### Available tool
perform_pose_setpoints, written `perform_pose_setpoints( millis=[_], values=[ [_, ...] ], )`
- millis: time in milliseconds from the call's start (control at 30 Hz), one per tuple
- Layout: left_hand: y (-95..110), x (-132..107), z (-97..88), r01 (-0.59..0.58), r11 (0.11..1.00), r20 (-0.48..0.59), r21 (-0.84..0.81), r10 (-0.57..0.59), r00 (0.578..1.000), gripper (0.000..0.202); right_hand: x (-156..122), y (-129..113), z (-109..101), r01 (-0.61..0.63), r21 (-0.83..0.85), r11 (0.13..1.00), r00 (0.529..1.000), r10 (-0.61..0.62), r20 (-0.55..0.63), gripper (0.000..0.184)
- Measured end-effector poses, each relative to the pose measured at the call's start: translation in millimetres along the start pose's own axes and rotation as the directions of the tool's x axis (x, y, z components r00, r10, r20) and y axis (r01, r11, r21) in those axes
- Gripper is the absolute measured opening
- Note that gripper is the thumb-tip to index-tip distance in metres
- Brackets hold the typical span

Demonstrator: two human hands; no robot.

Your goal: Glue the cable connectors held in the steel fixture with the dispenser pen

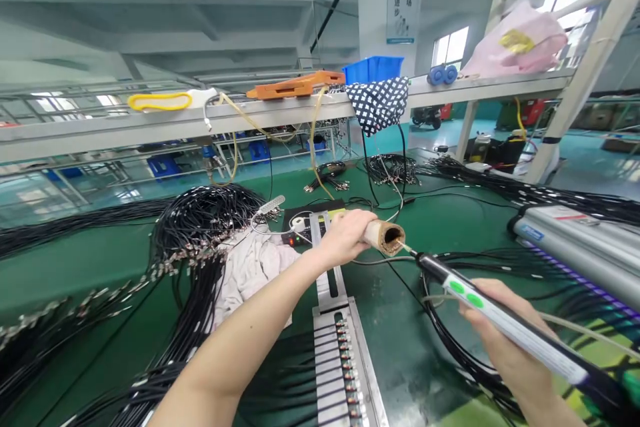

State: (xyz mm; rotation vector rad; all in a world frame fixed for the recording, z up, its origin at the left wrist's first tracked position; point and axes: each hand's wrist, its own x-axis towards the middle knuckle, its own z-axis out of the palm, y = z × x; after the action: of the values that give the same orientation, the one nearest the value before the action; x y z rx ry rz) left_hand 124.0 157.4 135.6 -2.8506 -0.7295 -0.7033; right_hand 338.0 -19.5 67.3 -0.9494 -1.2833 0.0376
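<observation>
My left hand is closed around a short, thick-walled cardboard tube, its open end turned to the right. My right hand grips a long pen-shaped tool, black and white with two green ovals on its side. The tool's thin tip points into the mouth of the tube; whether it touches the inner wall I cannot tell. Below the left forearm, a metal fixture holds a row of black cables with metal connectors. Behind the left hand stands a black control box with small lit lights.
Bundles of black cables and a pale cloth lie on the left of the green tabletop. At right sits a silver machine with purple light beneath. A shelf crosses behind, carrying a blue bin and a checked cloth.
</observation>
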Motion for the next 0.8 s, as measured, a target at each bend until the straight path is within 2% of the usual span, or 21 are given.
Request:
perform_pose_setpoints(
  millis=[100,200,233,300,367,400,433,500,600,733,800],
  values=[
    [2,-7,-10.2,-0.023,0.998,0.024,0.062,0.021,0.999,0.039,7,-5,11,0.213,-0.21,0.954,0.969,-0.178,0.174,0.03],
    [-2,-12,-17.8,-0.045,0.991,0.054,0.126,0.038,0.998,0.038,14,-2,25,0.41,-0.252,0.877,0.889,-0.322,0.325,0.036],
    [-4,-13,-20.1,-0.065,0.984,0.07,0.165,0.054,0.996,0.037,17,2,30,0.485,-0.239,0.841,0.841,-0.373,0.391,0.038],
    [-9,-13,-23.9,-0.127,0.956,0.113,0.266,0.1,0.989,0.035,24,13,41,0.635,-0.196,0.747,0.71,-0.464,0.53,0.037],
    [-13,-12,-25.2,-0.187,0.918,0.156,0.351,0.14,0.978,0.032,32,25,53,0.749,-0.191,0.634,0.584,-0.496,0.642,0.033],
    [-15,-11,-24.4,-0.209,0.905,0.173,0.372,0.154,0.973,0.03,37,31,60,0.778,-0.202,0.595,0.543,-0.475,0.693,0.031],
    [-18,-10,-22.4,-0.223,0.9,0.184,0.374,0.164,0.969,0.029,41,37,67,0.788,-0.216,0.576,0.52,-0.436,0.735,0.029],
    [-26,-5,-14.5,-0.25,0.893,0.207,0.373,0.182,0.961,0.025,48,49,81,0.763,-0.245,0.598,0.512,-0.327,0.794,0.03],
    [-43,2,4.9,-0.285,0.884,0.242,0.37,0.205,0.948,0.021,49,66,100,0.682,-0.292,0.671,0.535,-0.185,0.824,0.032],
    [-67,10,33.0,-0.306,0.88,0.266,0.362,0.217,0.939,0.019,34,87,116,0.514,-0.445,0.733,0.609,0.054,0.791,0.029],
    [-76,11,44.1,-0.309,0.882,0.269,0.355,0.22,0.938,0.018,24,96,118,0.398,-0.54,0.742,0.623,0.214,0.752,0.024]
  ],
)
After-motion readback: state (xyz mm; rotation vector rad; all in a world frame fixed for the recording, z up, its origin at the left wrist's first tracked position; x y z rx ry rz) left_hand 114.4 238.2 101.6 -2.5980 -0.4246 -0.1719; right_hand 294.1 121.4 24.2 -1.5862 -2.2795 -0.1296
